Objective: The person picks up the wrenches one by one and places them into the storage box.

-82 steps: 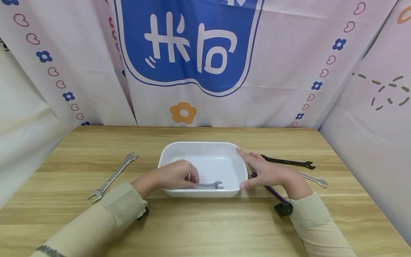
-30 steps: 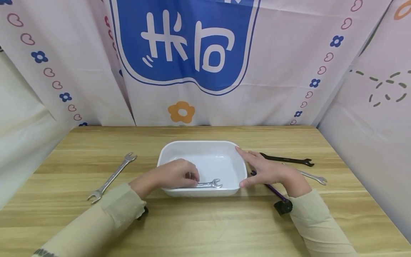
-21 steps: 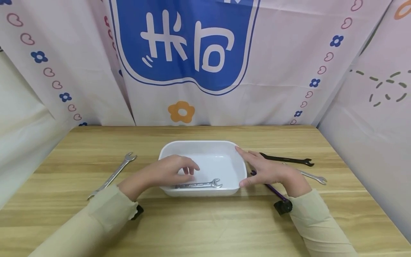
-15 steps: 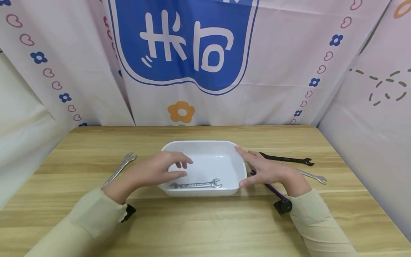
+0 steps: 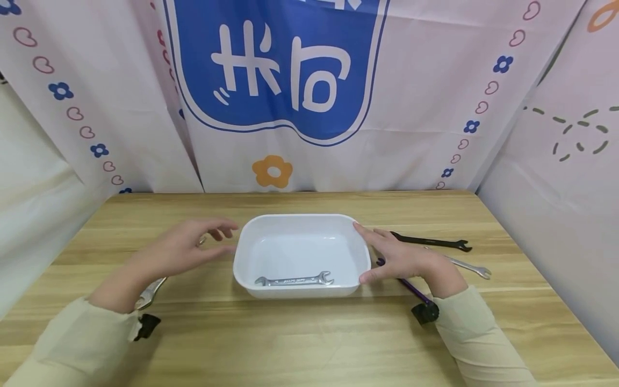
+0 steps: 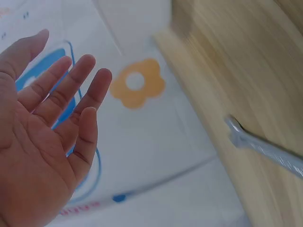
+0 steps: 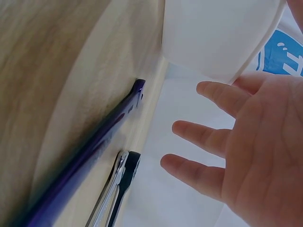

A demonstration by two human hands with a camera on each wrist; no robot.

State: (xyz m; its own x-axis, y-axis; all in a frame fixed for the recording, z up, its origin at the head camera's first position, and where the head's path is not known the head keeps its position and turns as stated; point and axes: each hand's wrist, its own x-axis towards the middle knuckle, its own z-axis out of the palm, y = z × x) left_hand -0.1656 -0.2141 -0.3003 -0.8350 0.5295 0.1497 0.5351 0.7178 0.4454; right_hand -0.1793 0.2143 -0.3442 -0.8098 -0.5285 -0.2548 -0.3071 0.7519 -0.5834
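Note:
A white plastic basin stands mid-table, with a silver open-end wrench lying along its near inner wall. My left hand hovers left of the basin, fingers loosely extended and holding nothing. Partly hidden under that hand is a larger silver wrench; the left wrist view shows one end of a silver wrench on the wood. At the basin's right end, my right hand touches the rim with thumb and index finger spread apart. Its other fingers stretch out straight beside the wall.
Right of the basin lie a black wrench, a silver wrench and a purple wrench, the last two partly hidden by my right hand and wrist. A printed cloth hangs behind the wooden table.
My left hand has let go of the smaller silver wrench in the basin, lifted out and moved left over the larger wrench. My right hand has stayed at the rim.

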